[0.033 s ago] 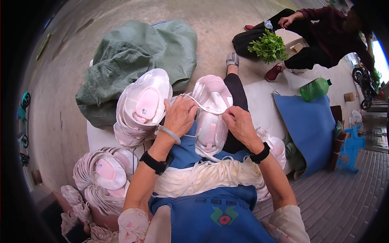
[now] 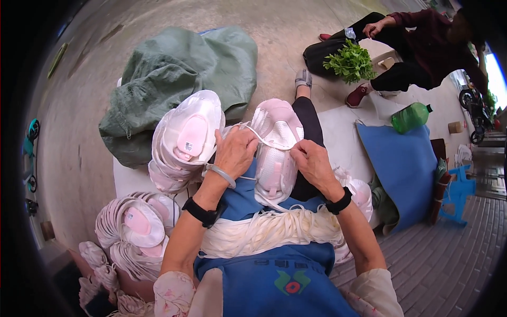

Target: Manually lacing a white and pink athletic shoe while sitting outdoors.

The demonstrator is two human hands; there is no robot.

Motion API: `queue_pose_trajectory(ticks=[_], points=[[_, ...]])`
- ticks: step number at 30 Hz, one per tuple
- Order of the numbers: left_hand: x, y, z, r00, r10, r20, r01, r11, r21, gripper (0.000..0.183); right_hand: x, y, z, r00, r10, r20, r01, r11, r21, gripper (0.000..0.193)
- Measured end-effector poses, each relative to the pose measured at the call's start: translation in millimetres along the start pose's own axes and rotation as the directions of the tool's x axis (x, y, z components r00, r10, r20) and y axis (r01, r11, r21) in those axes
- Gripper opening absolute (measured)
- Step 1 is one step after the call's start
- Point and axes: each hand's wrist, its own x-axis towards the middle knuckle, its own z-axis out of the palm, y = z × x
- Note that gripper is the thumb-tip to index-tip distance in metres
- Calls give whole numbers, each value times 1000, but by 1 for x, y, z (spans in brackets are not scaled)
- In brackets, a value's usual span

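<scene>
A pink and white shoe upper lies lengthwise over my lap, between my two hands. A white shoelace crosses it from one hand to the other. My left hand, at the upper's left side, pinches the lace. At the right edge of the upper, my right hand has thumb and index finger pressed together on the lace; the tips partly hide it. Left of my left hand leans a nested stack of pink and white shoe uppers. A thick bundle of cream laces lies over my blue apron.
More stacked uppers sit at lower left. A green woven sack lies beyond. To the right are a blue sheet, a green bottle and a blue stool. Another person sits at far right near leafy greens.
</scene>
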Motion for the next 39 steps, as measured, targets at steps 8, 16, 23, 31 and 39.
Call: queue_pose_trajectory(ticks=[8, 16, 23, 31, 39], points=[[16, 4, -9, 986, -64, 154, 73, 996, -51, 23, 1, 3, 0, 953, 277, 119, -294, 942, 163, 22], [15, 1, -2, 986, -93, 140, 102, 993, -53, 25, 1, 2, -1, 960, 266, 88, -276, 952, 135, 23], [24, -5, 1, 966, -120, 229, 152, 980, -127, 27, 0, 5, 4, 967, 244, 72, -252, 955, 156, 22], [32, 3, -8, 957, -101, 272, 160, 966, -202, 27, -3, 10, 5, 969, 244, 45, -249, 951, 182, 20], [27, 0, 3, 977, -65, 205, 133, 932, -337, 22, -1, 13, 8, 976, 212, 42, -216, 961, 173, 21]])
